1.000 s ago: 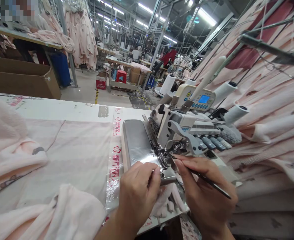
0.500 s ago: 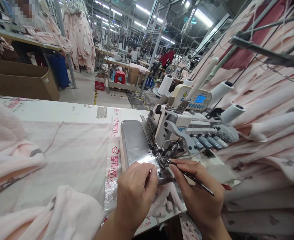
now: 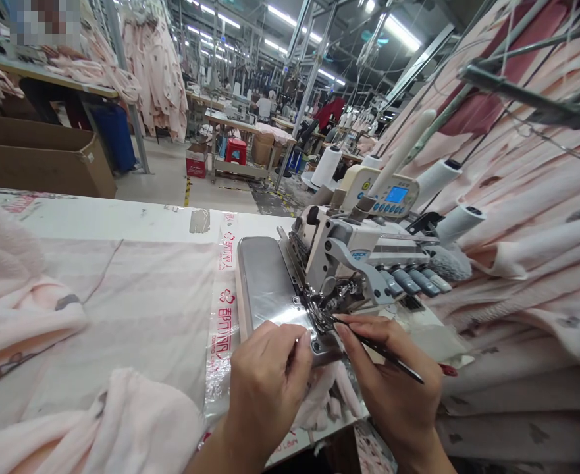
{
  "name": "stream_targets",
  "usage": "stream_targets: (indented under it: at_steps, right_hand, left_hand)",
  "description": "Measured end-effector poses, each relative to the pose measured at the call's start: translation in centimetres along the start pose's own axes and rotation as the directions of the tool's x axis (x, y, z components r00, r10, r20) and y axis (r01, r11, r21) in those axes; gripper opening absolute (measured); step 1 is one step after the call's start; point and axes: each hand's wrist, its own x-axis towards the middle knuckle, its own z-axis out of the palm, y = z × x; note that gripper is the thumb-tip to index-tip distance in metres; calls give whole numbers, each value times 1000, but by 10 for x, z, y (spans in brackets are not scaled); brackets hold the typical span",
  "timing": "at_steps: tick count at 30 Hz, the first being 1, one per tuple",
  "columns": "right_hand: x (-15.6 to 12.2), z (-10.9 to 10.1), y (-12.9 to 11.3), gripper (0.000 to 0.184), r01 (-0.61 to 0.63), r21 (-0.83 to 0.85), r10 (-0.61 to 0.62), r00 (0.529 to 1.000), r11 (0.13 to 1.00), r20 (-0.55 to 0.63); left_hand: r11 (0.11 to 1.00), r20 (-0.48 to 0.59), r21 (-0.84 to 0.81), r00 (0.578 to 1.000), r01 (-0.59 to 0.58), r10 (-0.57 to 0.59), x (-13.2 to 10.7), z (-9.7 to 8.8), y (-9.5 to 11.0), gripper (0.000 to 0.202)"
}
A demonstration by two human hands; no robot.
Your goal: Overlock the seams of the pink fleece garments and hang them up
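Slim dark tool (image 3: 391,357) in fingertip pinch of right hand (image 3: 398,398), left hand (image 3: 264,378) in a tight thumb-to-finger curl, contents unclear

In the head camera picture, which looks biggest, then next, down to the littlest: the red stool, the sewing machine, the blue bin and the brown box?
1. Sewing machine
2. Brown box
3. Blue bin
4. Red stool

The machine is closest, so it may look bigger than it really is.

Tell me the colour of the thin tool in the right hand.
The thin tool in the right hand looks black; the head view shows it.
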Motion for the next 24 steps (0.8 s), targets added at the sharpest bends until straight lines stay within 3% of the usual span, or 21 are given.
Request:
stream_targets:
  at_steps: [13, 19, 24]
  right_hand:
    - [3, 0, -3, 25, 37, 13, -36, 998, 999, -47]
    - [14, -1, -4, 20, 49, -48, -44, 994, 998, 97]
    - [14, -4, -7, 18, 20, -70, -11, 992, 997, 124]
  left_hand:
    - [1000, 8, -6, 1000, -11, 12, -1, 0, 0, 10]
    - [1000, 2, -21, 1000, -15, 16, -1, -1, -1, 10]
    - [1000, -6, -16, 1000, -22, 21, 0, -1, 0, 12]
